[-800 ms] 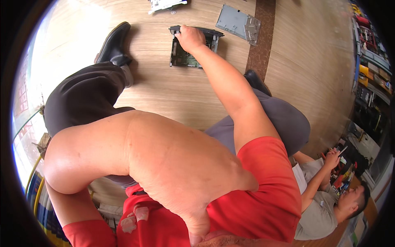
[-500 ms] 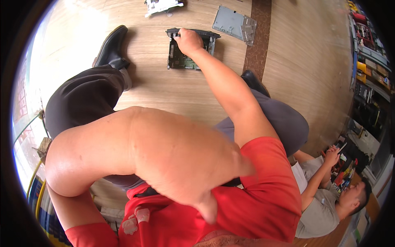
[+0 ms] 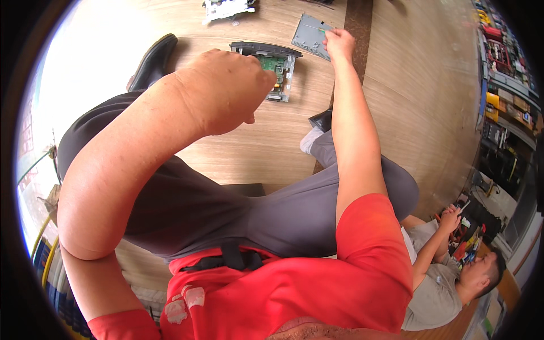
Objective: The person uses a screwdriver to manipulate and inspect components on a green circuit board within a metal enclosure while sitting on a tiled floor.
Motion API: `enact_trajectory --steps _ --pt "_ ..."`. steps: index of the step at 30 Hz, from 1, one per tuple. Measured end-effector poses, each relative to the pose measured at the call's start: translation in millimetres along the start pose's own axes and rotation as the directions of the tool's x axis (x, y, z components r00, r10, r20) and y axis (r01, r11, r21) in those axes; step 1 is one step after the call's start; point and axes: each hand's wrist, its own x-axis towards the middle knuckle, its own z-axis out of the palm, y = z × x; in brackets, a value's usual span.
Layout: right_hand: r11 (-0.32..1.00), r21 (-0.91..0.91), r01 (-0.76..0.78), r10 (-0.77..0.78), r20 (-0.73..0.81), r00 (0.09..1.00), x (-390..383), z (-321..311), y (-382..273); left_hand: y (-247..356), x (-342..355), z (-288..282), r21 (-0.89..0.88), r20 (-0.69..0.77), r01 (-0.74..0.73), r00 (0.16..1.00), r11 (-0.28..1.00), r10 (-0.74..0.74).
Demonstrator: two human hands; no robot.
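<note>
My left hand (image 3: 229, 90) hangs in the air near the camera with its fingers curled downward. What they hold, if anything, is hidden, and the hand covers part of an open electronic unit (image 3: 266, 50) with a green circuit board on the floor. Farther right, my right hand (image 3: 340, 45) is closed on a thin green-handled tool (image 3: 321, 30), seemingly a screwdriver, over a grey metal plate (image 3: 306, 39). A white-and-silver component (image 3: 226, 8) lies at the top.
My bent legs (image 3: 283, 221) and black boots (image 3: 153, 59) frame the work. A person in a grey T-shirt (image 3: 430, 300) at lower right holds a slim object. Crowded shelves (image 3: 504, 90) line the right. Yellow-and-blue rolled items (image 3: 45, 266) stand at lower left.
My right hand has left the electronic unit and moved right to the tool over the plate. My left hand has risen from near my chest toward the unit, fingers now curled.
</note>
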Motion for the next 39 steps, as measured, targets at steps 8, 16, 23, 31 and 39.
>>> enact_trajectory --steps 8,16,23,31,39 --pt "0.829 -0.553 -0.084 -0.066 -0.246 0.967 -9 -4 98 -1 13 7 -0.002 0.081 0.021 0.997 1.000 -0.020" --pt "0.834 -0.535 -0.134 -0.033 -0.290 0.956 -10 -17 97 7 26 3 -0.014 0.103 -0.007 0.995 1.000 0.009" --pt "0.821 -0.564 -0.090 -0.071 -0.258 0.964 -8 -9 97 5 26 2 -0.001 0.100 -0.001 0.995 1.000 0.001" --pt "0.834 -0.546 -0.072 -0.087 -0.258 0.962 -10 -12 98 3 25 3 0.018 0.143 0.023 0.989 1.000 -0.025" --pt "0.904 -0.426 0.037 -0.188 -0.319 0.929 -6 -18 48 -19 24 -21 -0.041 0.068 0.107 0.992 0.993 -0.104"
